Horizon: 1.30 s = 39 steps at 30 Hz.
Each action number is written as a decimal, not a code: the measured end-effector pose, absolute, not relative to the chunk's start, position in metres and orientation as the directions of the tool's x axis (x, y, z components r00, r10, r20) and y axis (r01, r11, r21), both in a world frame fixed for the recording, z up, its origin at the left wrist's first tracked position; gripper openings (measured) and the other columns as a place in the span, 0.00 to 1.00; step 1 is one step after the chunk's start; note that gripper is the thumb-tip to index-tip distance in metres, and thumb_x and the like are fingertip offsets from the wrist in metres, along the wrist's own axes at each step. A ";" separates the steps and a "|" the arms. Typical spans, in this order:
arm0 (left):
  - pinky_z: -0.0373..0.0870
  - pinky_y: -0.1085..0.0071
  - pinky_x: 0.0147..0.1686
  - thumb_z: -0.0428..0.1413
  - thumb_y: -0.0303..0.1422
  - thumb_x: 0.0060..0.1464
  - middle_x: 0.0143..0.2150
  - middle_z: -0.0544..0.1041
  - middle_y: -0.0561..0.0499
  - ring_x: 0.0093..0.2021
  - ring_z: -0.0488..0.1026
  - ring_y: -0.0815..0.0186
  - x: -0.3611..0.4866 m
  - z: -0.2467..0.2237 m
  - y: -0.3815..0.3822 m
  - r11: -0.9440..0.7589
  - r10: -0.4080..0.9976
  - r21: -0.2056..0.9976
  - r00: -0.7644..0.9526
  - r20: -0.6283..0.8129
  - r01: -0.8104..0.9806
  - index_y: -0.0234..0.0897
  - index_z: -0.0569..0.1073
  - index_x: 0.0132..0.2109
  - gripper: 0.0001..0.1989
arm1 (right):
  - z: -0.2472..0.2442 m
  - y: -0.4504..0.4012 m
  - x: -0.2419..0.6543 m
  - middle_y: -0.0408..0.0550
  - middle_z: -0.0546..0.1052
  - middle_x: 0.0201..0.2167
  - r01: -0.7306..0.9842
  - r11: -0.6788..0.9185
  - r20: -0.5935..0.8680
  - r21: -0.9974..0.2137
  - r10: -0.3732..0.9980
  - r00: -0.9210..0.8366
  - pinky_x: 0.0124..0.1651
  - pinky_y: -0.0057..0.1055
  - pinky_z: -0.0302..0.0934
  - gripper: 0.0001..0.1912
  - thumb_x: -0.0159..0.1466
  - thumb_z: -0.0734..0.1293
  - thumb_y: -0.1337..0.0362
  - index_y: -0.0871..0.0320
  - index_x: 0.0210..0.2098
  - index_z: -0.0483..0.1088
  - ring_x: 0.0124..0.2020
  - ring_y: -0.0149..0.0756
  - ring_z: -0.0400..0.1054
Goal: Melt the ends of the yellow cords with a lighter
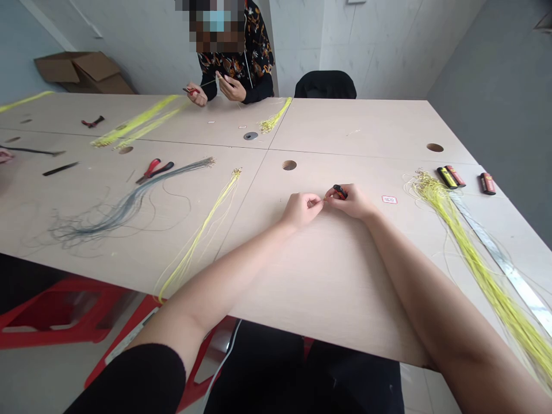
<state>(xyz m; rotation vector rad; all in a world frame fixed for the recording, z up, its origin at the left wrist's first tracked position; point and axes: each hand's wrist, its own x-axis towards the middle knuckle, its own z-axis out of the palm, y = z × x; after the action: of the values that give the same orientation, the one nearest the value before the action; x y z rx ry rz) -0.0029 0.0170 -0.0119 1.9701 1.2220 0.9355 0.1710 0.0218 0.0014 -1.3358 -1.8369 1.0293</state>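
Observation:
My left hand (301,209) and my right hand (350,201) meet over the near table, fingertips almost touching. The left thumb and fingers are closed in a pinch on something too small to make out. My right hand is wrapped round a small tool with black and orange handles (340,192); its working end is hidden. A tiny orange-yellow bit shows between the two sets of fingertips. Left of my hands lies a thin bundle of yellow strands (207,221). On the right, a thicker yellow bundle (470,253) runs toward the table's edge.
Beside the thick bundle lie a metal strip (509,264) and battery-like cylinders (448,177). A printed label (389,199) is near my right hand. Farther left are grey strands (116,213) and red-and-black pliers (154,171). Across the table, a person's hands (230,88) hold a tool and strand.

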 end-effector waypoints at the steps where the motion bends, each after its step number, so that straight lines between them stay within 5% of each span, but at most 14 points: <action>1: 0.57 0.76 0.26 0.53 0.33 0.50 0.17 0.66 0.56 0.22 0.61 0.74 -0.003 -0.012 0.017 -0.370 0.918 0.798 0.322 0.234 0.475 0.33 0.71 0.22 0.12 | 0.002 0.021 0.171 0.37 0.55 0.17 0.463 0.181 0.048 -0.868 0.957 -0.285 0.26 0.28 0.44 0.09 0.51 0.63 0.60 0.61 0.25 0.69 0.21 0.25 0.47; 39: 0.61 0.76 0.29 0.52 0.30 0.46 0.21 0.71 0.56 0.25 0.64 0.72 -0.002 -0.010 0.017 -0.349 0.925 0.801 0.316 0.211 0.487 0.34 0.69 0.22 0.08 | 0.001 0.023 0.171 0.37 0.57 0.18 0.493 0.242 0.084 -0.836 0.943 -0.321 0.27 0.28 0.45 0.08 0.52 0.62 0.61 0.60 0.26 0.68 0.22 0.26 0.49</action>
<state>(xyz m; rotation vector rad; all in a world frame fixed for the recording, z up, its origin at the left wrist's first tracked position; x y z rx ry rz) -0.0023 0.0169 -0.0098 1.9621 1.2442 0.9031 0.1709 0.0231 0.0010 -1.3087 -1.9186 0.9686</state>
